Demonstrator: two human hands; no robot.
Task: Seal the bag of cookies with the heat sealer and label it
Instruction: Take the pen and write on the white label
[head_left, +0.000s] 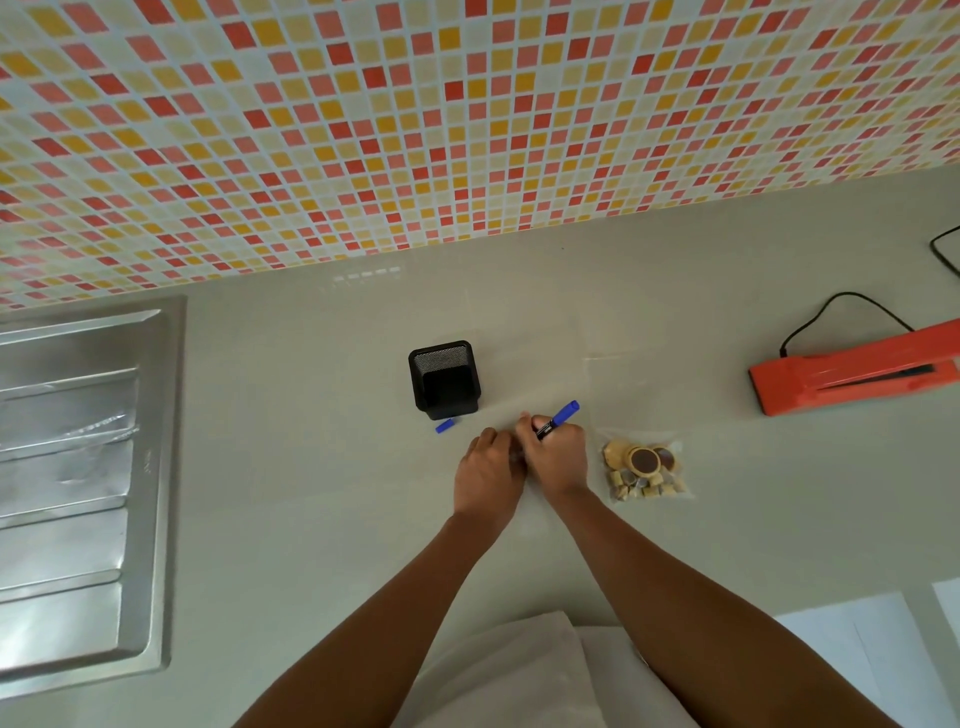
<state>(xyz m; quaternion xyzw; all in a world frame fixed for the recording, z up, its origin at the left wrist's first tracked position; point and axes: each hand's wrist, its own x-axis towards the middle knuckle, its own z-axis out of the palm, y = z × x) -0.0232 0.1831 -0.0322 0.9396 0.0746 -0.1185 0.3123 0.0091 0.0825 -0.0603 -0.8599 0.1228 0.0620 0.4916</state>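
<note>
Cookie bag (645, 464) beside right hand (558, 453)

The setting was a home kitchen. A wall (467, 104) of small mosaic tiles in red, orange, yellow and cream ran behind a pale beige countertop (311, 493). At the left, a stainless steel sink drainboard (78, 467) with raised ridges was set into the counter. An orange heat sealer (852, 371) with a black cord (841, 306) lay at the right.
</note>
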